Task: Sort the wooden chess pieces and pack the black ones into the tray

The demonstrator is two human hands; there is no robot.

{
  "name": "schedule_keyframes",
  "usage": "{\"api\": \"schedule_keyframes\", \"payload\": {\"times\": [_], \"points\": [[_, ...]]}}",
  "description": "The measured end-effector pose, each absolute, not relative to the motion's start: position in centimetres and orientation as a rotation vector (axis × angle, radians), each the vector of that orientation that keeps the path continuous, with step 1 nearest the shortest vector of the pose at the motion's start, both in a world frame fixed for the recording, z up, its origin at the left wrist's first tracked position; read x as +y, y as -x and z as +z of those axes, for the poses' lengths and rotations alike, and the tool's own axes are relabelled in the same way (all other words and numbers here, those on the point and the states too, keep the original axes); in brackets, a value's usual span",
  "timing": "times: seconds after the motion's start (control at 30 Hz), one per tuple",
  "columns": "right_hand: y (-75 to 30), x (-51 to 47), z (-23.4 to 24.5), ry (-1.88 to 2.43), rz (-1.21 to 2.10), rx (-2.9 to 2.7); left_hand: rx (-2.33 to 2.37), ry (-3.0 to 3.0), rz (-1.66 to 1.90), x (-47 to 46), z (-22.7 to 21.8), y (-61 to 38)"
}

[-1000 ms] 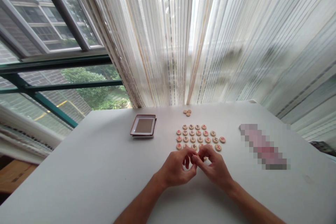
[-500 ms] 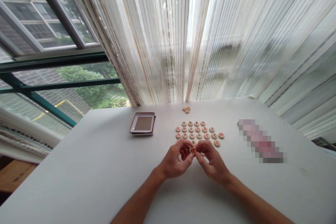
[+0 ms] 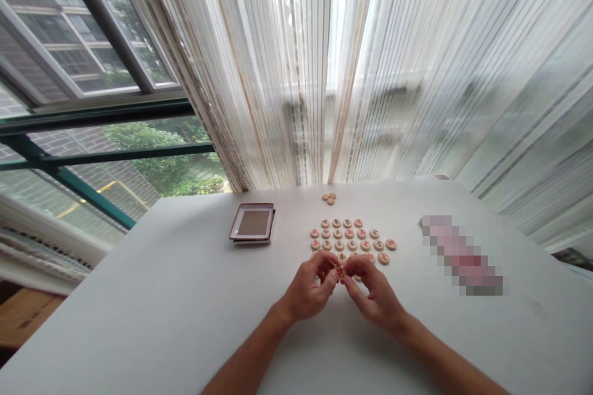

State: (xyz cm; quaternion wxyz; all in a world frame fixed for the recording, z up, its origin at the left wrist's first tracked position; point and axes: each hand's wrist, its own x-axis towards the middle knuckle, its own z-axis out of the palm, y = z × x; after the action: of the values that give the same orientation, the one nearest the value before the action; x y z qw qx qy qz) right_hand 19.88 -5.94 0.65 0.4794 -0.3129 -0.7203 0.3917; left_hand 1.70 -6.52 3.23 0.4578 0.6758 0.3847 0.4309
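Observation:
Between my two hands is a round wooden Chinese chess piece (image 3: 341, 272) with a red character facing me. The fingers of my left hand (image 3: 309, 287) pinch it from the left. My right hand (image 3: 376, 292) grips it from the right with thumb and forefinger. Just beyond my fingers, face-up chess pieces (image 3: 349, 234) with red or black characters lie in loose rows on the white table (image 3: 185, 315). The nearest row is partly hidden by my hands.
A shallow square box (image 3: 252, 223) stands to the left of the rows. Three pieces (image 3: 331, 201) lie with no visible characters near the far edge. A blurred-out pinkish object (image 3: 463, 256) is on the right. Striped curtains (image 3: 296, 74) hang behind the table.
The held piece has turned slightly between my fingertips, and the fingers have closed a little more over it. The whole view has shifted slightly; the pieces on the table keep their arrangement.

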Motion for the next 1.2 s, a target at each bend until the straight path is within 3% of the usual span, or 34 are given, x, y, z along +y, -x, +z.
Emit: {"api": "schedule_keyframes", "payload": {"times": [1.2], "points": [[-19.7, -5.9, 1.4, 0.807, 0.749, -1.843, 0.959, -1.605, 1.088, -6.4, 2.8, -1.6]]}}
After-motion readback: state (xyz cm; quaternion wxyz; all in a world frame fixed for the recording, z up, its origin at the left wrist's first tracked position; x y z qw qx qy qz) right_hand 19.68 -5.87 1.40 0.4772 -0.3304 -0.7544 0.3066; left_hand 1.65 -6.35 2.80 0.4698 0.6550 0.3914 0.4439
